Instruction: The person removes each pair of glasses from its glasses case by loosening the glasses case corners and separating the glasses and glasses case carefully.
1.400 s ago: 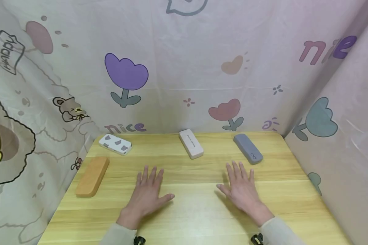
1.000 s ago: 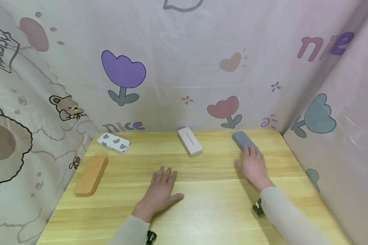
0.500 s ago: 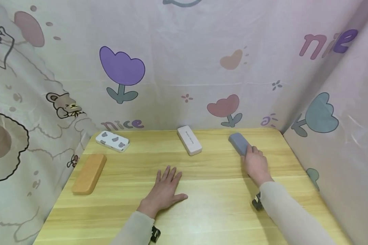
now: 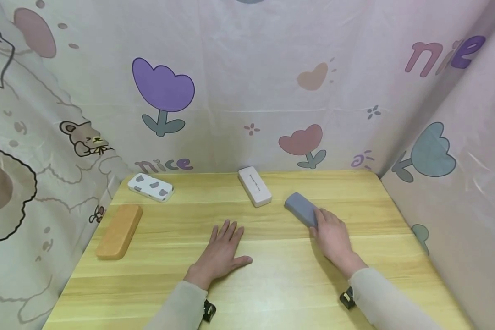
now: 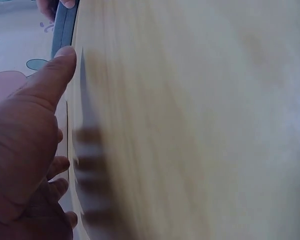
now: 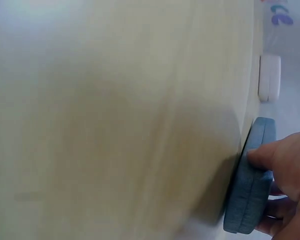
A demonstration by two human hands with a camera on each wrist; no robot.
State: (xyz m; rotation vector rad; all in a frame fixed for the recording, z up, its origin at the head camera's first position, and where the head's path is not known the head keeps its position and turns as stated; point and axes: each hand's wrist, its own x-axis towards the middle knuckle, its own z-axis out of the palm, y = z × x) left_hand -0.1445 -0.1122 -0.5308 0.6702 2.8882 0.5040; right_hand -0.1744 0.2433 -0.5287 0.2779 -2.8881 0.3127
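In the head view my right hand (image 4: 332, 236) grips the near end of a blue-grey glasses case (image 4: 300, 208), covering that end. The right wrist view shows the thumb on one side of the glasses case (image 6: 247, 192) and fingers on the other. My left hand (image 4: 220, 254) is over the middle of the table with fingers spread and nothing held. A white glasses case (image 4: 255, 187) with a line of small print lies at the back middle. At the back left is a white case with grey bear shapes (image 4: 151, 187). An orange case (image 4: 119, 232) lies in front of it.
The wooden table (image 4: 272, 284) has a printed curtain (image 4: 231, 82) behind it and along both sides. The white case stands near the table's back edge, just left of the blue-grey one.
My right hand has reached the blue-grey glasses case, gripped it and brought it left and nearer. My left hand has shifted a little to the right. The other cases stay put.
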